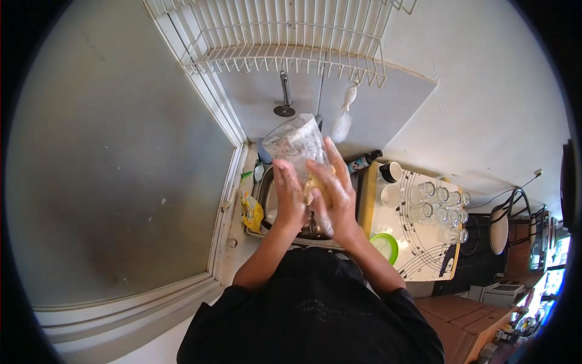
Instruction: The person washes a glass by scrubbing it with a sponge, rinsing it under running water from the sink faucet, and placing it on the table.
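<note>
A clear glass (pixel 298 142), streaked with suds, is held up over the sink, its wide mouth tilted to the upper left. My left hand (pixel 290 193) grips its left side near the base. Foam covers my right hand (pixel 337 197), which presses a yellowish sponge (pixel 317 185) against the lower right side of the glass. Below both hands lies the metal sink (pixel 265 194), largely hidden by my forearms; metal items in it are hard to make out.
Right of the sink, a table (pixel 412 227) bears several upturned glasses (pixel 439 206), a cup (pixel 391 195), a black-and-white mug (pixel 391 172) and a green-rimmed bowl (pixel 394 249). A dark bottle (pixel 365 161) stands behind. A wire rack (pixel 291 57) hangs above; a yellow packet (pixel 251 212) lies left.
</note>
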The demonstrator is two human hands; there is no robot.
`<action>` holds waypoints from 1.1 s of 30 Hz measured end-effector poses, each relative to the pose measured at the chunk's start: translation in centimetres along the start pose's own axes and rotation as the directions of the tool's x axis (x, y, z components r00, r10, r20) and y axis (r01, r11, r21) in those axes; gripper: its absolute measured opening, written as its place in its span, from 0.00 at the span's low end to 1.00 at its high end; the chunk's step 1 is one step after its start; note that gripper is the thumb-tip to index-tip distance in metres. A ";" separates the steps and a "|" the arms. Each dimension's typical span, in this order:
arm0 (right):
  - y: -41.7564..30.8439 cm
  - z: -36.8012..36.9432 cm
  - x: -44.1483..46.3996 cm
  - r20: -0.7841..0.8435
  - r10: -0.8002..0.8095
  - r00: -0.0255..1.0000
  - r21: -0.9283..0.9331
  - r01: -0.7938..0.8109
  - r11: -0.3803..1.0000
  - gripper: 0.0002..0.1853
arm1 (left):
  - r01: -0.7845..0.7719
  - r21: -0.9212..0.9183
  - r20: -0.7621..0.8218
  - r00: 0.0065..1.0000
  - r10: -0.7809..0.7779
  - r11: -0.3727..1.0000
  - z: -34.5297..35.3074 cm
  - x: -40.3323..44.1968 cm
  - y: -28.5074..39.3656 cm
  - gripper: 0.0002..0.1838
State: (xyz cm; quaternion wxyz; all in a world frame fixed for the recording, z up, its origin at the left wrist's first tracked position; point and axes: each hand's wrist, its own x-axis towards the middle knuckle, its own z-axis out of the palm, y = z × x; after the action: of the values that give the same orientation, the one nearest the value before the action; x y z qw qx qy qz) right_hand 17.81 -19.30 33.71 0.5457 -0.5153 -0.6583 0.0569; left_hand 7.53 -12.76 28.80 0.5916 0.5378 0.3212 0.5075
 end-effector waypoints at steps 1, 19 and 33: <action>-0.1 0.0 0.9 -0.023 0.017 1.000 0.060 -0.015 0.998 0.28 | 0.002 0.002 0.002 1.000 -0.002 1.000 0.0 -0.3 0.1 0.44; -0.9 -0.5 4.1 0.024 0.254 0.967 0.255 -0.252 0.933 0.40 | 0.144 -0.445 0.365 0.931 0.032 0.884 -0.7 -1.0 2.7 0.59; -2.1 1.7 2.4 0.024 0.305 0.952 0.378 -0.291 0.879 0.33 | 0.506 -0.651 0.494 0.848 -0.190 0.565 -2.4 -2.3 3.5 0.47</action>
State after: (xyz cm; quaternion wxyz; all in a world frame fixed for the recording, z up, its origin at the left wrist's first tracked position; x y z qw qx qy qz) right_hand 15.49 -17.65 35.97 0.6310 -0.4966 -0.5381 0.2563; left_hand 3.79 -14.50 31.27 0.9001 0.2467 0.0615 0.3537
